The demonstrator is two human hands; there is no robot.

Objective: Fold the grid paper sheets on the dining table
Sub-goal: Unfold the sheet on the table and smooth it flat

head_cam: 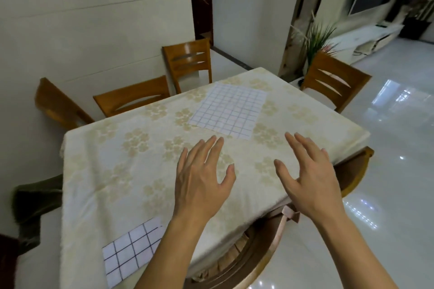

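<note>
Both hands, left hand (202,178) and right hand (310,176), hover apart, fingers spread, holding nothing. An unfolded grid paper sheet (229,109) lies just beyond them on the dining table (112,152).

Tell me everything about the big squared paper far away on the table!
The big grid paper is white with thin dark lines making lots of small squares. It lies flat and unfolded on the flowery cream tablecloth, toward the far side. A second edge peeks out at its top, so it may be more than one sheet. Nothing touches it; both open hands are just short of it.
</note>
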